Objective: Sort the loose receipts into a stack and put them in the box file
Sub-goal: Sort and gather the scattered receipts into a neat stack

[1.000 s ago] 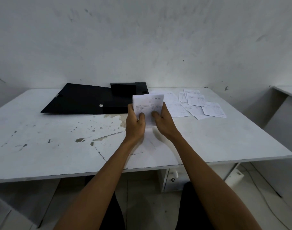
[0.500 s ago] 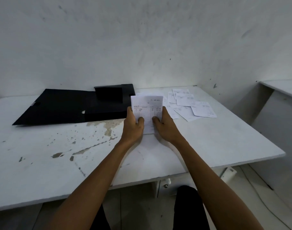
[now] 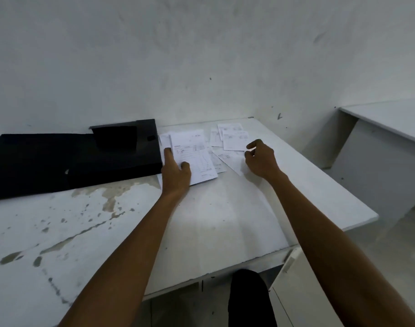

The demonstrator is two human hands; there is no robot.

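The white table (image 3: 201, 232) has brown stains on its left part, and a second white desk (image 3: 390, 119) stands apart at 3 o'clock, with a grey wall (image 3: 201, 55) behind both. The black box file (image 3: 48, 159) lies open at 10 o'clock from the hands, its lid flat to the left. I cannot see any paper in it; the inside is too dark to tell.

The left hand (image 3: 176, 173) holds the stack of receipts (image 3: 194, 156) just beside the right edge of the file, thumb on top and one finger stretched along the left edge. How many sheets are in the stack cannot be counted.

At 1 o'clock from the stack lie the loose receipts (image 3: 232, 138), about four or five, overlapping each other. The right hand (image 3: 260, 159) is over their near edge, fingers curled and narrow; whether it pinches one I cannot tell
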